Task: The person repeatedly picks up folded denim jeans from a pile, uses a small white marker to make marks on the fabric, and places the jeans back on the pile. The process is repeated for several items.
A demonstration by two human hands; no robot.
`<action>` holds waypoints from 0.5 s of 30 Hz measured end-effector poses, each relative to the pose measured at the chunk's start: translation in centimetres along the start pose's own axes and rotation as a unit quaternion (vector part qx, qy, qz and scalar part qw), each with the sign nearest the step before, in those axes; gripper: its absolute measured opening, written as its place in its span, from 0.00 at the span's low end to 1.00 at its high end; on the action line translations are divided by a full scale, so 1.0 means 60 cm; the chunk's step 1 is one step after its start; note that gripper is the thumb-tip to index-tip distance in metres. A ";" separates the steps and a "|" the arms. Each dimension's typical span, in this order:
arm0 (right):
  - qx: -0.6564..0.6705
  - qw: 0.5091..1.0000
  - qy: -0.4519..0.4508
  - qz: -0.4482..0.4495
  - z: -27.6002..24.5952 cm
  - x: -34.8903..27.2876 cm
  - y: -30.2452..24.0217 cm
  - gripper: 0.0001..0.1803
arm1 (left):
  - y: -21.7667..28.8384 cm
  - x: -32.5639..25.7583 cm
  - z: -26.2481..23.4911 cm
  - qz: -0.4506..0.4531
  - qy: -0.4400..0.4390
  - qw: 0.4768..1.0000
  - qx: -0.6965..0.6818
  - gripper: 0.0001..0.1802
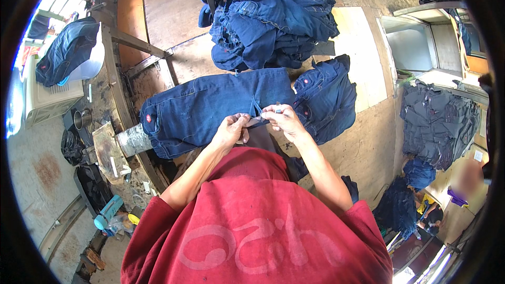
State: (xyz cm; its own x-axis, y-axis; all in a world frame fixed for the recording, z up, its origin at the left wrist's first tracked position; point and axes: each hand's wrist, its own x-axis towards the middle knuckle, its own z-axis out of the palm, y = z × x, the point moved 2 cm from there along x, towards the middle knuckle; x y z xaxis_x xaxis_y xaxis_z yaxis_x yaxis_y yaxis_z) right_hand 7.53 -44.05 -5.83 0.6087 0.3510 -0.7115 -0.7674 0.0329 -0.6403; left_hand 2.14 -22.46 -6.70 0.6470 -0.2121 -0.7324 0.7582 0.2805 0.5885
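Note:
In front of me a pair of blue jeans [210, 102] is pulled over a horizontal cylinder [133, 140], whose pale, worn end sticks out on the left. At the near edge of the jeans, my left hand [231, 130] pinches a small strip [253, 122], partly pale and partly dark blue. From the right, my right hand [284, 121] grips the same strip with its fingers closed. Some thin dark strands hang on the denim just above the fingers. What the strip is made of is too small to make out.
Beyond the cylinder lies a big heap of jeans [268, 18]. More folded jeans [326, 97] sit close on the right. Dark garments [441, 121] hang or lie farther right, near a blurred person [467, 179]. A wooden frame [131, 42] and a metal cup [82, 119] stand left.

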 end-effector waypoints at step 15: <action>-0.029 0.999 -0.026 0.004 -0.006 -0.004 -0.002 0.04 | 0.029 0.014 0.022 0.020 -0.006 0.989 0.147 0.15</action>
State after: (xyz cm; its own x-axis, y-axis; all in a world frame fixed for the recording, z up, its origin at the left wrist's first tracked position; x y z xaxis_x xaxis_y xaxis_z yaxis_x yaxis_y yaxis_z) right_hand 7.53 -44.47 -5.67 0.5904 0.3989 -0.7017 -0.7584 -0.0233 -0.6514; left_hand 4.09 -23.39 -5.86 0.6761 -0.2186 -0.7036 0.7219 0.0055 0.6920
